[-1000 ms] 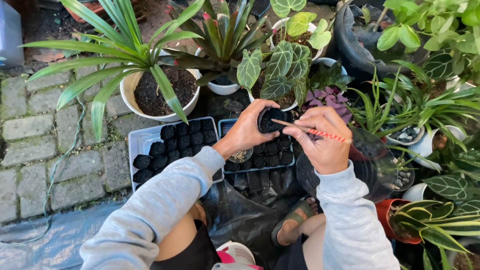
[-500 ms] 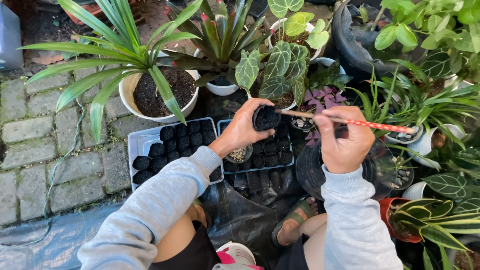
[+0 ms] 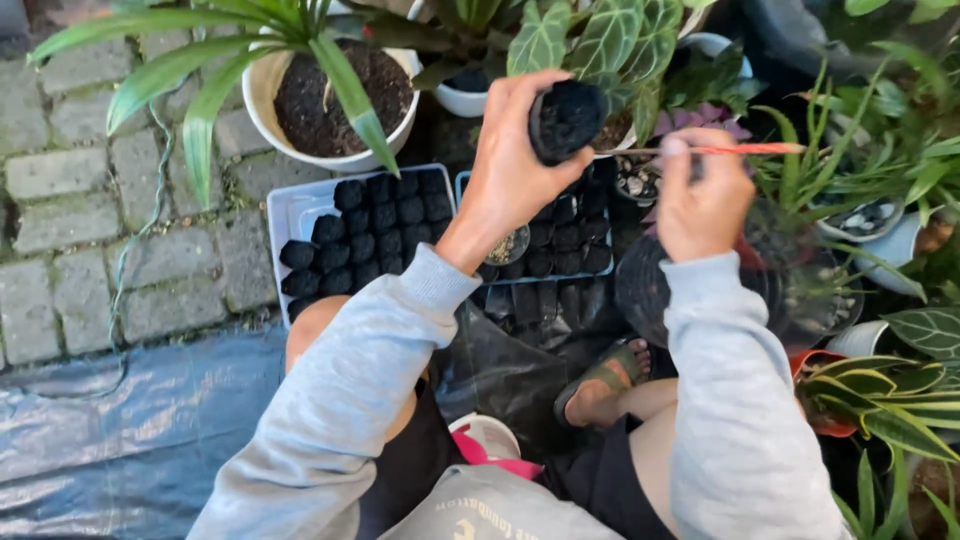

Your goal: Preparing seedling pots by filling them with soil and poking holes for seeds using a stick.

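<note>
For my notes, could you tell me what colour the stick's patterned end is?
Red with small white marks, on the stick in the right hand; head view.

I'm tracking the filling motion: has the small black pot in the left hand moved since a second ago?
Yes. The small black pot has risen from above the trays to the veined leaves, away from them.

No packages, labels, signs or screens in view among the plants
</note>
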